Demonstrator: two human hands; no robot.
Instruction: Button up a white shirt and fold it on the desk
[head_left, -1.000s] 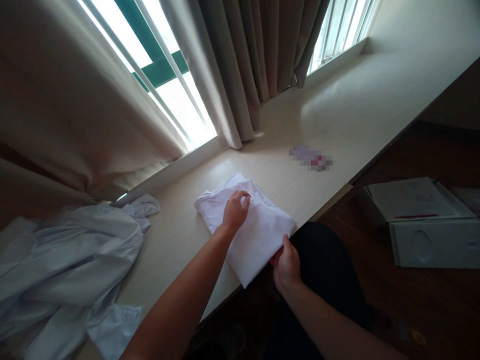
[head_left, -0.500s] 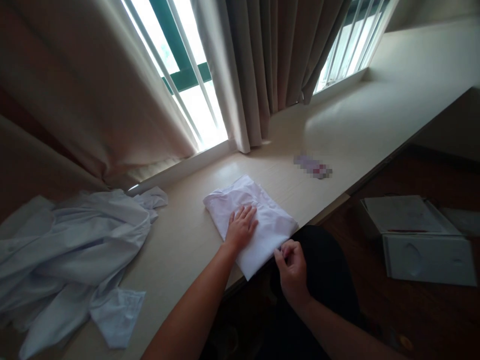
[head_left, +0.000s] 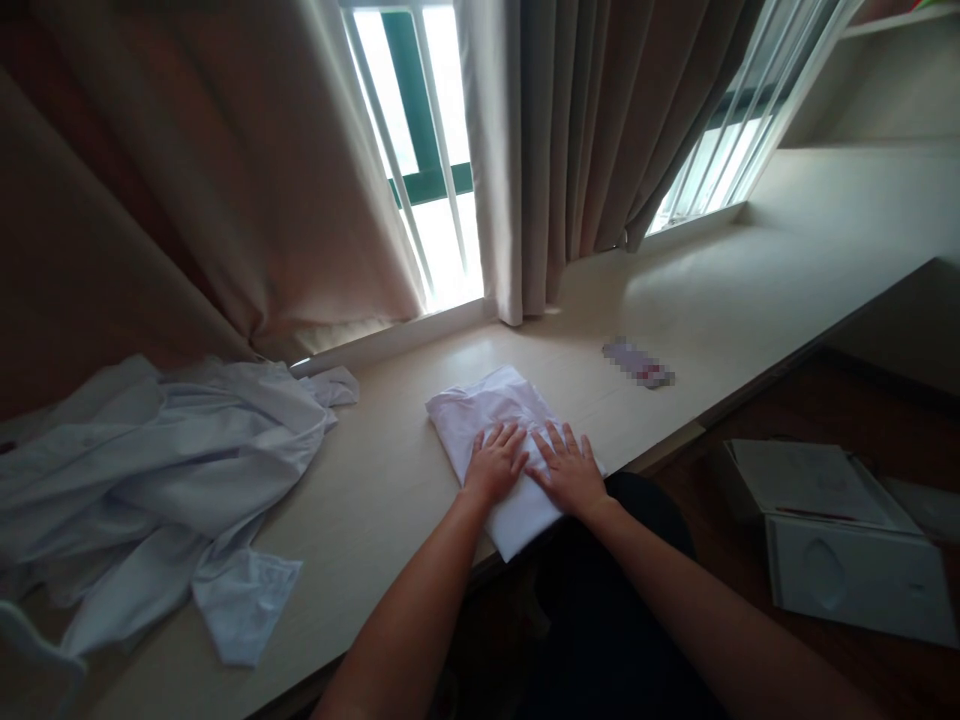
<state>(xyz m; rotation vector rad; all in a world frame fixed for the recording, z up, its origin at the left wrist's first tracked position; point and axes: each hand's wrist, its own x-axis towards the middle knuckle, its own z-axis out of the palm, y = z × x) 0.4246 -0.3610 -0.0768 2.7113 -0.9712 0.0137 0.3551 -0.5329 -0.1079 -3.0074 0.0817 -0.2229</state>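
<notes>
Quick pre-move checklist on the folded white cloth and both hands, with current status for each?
1. Left hand flat on the folded white cloth: ok.
2. Right hand flat on it beside the left: ok.
3. Cloth fully on the desk: not ok, its near corner overhangs the edge.
4. Folds even underneath: cannot tell, hands cover them.
5. Crumpled pale shirt apart from the cloth: ok.
6. Small blurred item apart from the cloth: ok.

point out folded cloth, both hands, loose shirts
folded cloth (head_left: 480, 410) head view, far bare part
left hand (head_left: 495, 465) head view, back of hand
right hand (head_left: 570, 470) head view, back of hand
loose shirts (head_left: 165, 470) head view, middle of pile
</notes>
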